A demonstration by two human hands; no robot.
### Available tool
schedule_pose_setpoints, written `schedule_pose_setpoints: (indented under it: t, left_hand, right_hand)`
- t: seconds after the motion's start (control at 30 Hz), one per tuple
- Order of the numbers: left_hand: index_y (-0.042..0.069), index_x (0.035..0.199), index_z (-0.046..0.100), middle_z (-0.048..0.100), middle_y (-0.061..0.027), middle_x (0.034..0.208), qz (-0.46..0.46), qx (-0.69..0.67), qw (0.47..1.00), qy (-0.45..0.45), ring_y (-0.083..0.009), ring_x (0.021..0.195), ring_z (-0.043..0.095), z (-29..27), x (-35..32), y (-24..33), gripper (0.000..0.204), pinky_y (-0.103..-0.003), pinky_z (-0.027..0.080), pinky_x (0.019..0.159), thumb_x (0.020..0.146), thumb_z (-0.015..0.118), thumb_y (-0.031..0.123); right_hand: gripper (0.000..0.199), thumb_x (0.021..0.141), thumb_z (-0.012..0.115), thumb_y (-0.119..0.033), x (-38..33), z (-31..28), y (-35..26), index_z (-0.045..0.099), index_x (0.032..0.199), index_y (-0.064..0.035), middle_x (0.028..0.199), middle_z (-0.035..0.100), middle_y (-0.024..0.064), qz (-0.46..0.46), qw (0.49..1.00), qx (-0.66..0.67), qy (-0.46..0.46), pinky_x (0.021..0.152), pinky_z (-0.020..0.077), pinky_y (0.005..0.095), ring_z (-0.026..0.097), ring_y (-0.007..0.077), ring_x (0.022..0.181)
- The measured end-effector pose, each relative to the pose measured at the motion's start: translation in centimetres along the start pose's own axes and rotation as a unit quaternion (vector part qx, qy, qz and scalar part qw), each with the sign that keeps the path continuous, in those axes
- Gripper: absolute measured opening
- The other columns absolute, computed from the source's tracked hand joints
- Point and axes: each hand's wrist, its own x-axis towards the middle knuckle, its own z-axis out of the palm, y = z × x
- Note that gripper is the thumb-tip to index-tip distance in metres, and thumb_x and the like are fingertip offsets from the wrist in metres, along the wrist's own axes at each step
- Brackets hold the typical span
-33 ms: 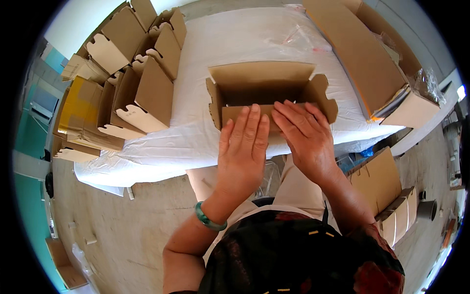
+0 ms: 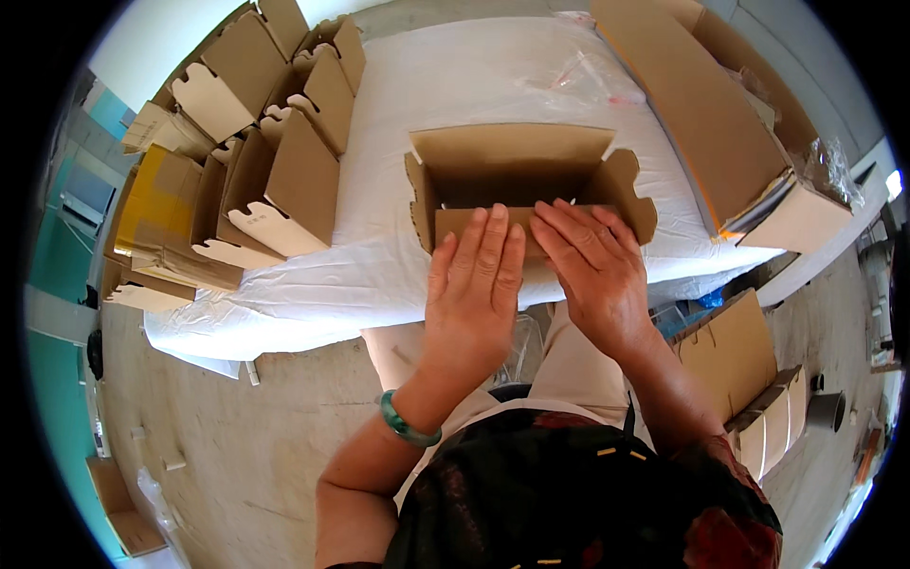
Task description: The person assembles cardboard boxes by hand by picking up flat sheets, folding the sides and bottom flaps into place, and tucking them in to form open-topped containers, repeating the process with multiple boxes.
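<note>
A brown cardboard box (image 2: pixel 512 147) stands before me on the white-covered table, its top open and its notched side flaps upright. My left hand (image 2: pixel 476 289) lies flat against the near panel, fingers stretched out and close together. Beside it my right hand (image 2: pixel 592 270) rests on the same panel, fingers extended and a little spread. Both sets of fingertips reach the panel's upper edge, and neither hand grips anything. My palms hide much of the near panel. A green bangle (image 2: pixel 408 422) circles my left wrist.
Several open cardboard boxes (image 2: pixel 294 175) stand in rows at the table's left, one with yellow tape (image 2: pixel 166 199). A long carton (image 2: pixel 692 114) holding clear plastic occupies the right side. Thin plastic film (image 2: pixel 588 81) lies on the white cover (image 2: pixel 445 71). More cardboard (image 2: pixel 730 351) sits lower right.
</note>
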Motion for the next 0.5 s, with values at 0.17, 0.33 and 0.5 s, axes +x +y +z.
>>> schedule_pose_setpoints:
  t: [0.17, 0.33, 0.5]
  left_hand:
    - [0.002, 0.141, 0.048, 0.044, -0.0154, 0.15, -0.023, -0.013, 0.999, 0.029, -0.031, 0.139, 0.042, 0.4, 0.2, 0.1, 0.064, -0.05, 0.028, 0.113, 0.08, 0.068, 0.004]
    - [0.001, 0.14, 0.048, 0.045, -0.0157, 0.149, -0.037, -0.027, 0.999, 0.03, -0.0318, 0.139, 0.042, 0.2, 0.2, 0.6, 0.065, -0.05, 0.027, 0.113, 0.079, 0.07, 0.006]
    - [0.0, 0.137, 0.051, 0.047, -0.0156, 0.147, -0.036, -0.04, 0.998, 0.028, -0.032, 0.139, 0.042, -0.4, 0.2, 0.2, 0.062, -0.05, 0.027, 0.114, 0.079, 0.071, 0.008]
  right_hand:
    - [0.034, 0.082, 0.065, -0.005, 1.7, -1.7, -0.4, 0.066, 0.116, -0.0015, 0.125, 0.063, 0.0141, 0.054, 0.983, 0.172, -0.037, 0.096, 0.049, 0.0411, 0.062, 0.031, 0.113]
    - [0.037, 0.082, 0.07, -0.008, 6.3, -4.0, -1.1, 0.063, 0.117, -0.0003, 0.125, 0.061, 0.0159, -0.022, 0.986, 0.168, 0.01, 0.092, 0.0499, 0.0415, 0.061, 0.0358, 0.107]
    - [0.035, 0.081, 0.07, -0.008, 8.2, -1.9, 0.7, 0.063, 0.116, -0.0034, 0.123, 0.062, 0.0137, -0.02, 0.998, 0.06, -0.008, 0.098, 0.0452, 0.0435, 0.057, 0.0349, 0.114]
